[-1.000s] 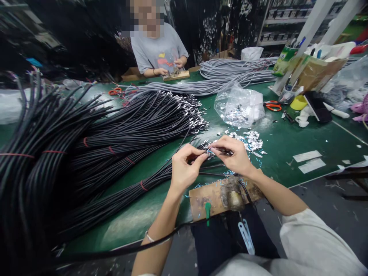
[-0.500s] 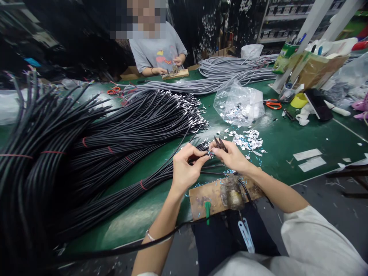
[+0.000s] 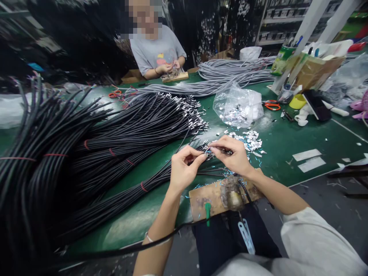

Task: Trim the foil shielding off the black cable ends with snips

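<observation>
My left hand (image 3: 185,166) is closed in a pinch on the end of a black cable, where thin blue and pale wires (image 3: 207,151) stick out past the fingertips. Close against it on the right, my right hand (image 3: 232,153) pinches at the same wire ends with thumb and forefinger. Dark snips (image 3: 228,151) lie tucked inside that hand, mostly covered by the fingers. Below the hands runs a red-banded bundle of black cables (image 3: 155,179). A wooden board (image 3: 198,199) with a stained metal fixture (image 3: 234,197) rests at the table's near edge, blue wire scraps around it.
Large bundles of black cables (image 3: 129,134) cover the left of the green table (image 3: 281,153). Beyond my hands lie white scraps (image 3: 253,140), a clear plastic bag (image 3: 240,103) and orange-handled scissors (image 3: 271,105). A co-worker (image 3: 158,53) sits opposite, behind grey cables (image 3: 230,71).
My right fingers have turned over to the wire ends, and the snips' blades, which pointed up, are now tucked into the hand. The co-worker's hands have come together above their board.
</observation>
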Motion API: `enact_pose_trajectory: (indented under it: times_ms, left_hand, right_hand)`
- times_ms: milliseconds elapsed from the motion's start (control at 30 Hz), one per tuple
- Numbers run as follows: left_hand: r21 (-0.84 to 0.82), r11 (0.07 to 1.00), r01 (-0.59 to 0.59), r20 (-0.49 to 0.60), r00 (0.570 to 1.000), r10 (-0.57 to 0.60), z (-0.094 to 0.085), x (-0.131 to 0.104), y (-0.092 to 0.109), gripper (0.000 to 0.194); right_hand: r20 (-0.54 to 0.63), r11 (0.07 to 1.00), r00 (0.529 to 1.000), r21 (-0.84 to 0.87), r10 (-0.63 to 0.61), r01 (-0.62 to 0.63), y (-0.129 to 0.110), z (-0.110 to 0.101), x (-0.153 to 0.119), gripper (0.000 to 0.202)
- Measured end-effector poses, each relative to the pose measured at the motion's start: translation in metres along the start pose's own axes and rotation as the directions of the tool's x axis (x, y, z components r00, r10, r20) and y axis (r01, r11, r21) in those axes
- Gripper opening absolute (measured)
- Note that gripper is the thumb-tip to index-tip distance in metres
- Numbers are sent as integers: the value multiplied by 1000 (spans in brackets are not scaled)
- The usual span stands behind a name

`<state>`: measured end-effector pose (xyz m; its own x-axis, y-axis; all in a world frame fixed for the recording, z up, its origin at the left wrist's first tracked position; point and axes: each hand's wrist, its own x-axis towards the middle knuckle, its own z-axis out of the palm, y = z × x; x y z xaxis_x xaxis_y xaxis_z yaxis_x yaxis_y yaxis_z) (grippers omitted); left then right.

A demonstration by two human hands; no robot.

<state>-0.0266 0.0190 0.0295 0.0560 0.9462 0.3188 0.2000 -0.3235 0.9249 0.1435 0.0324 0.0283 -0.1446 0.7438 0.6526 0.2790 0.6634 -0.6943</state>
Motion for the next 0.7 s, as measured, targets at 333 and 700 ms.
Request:
enact_pose_trajectory:
  times_ms: [333,700]
  left_hand:
    - [-1,1000,4,21,1000,-4,-2,0,0,17]
    - [51,999,12,41,999,-14,-2,1,-1,20]
  right_hand:
    - [19,999,1000,-37,-21,22,3,-1,-1,18]
    - [78,984,985,72,157,-162,0,1,3,14]
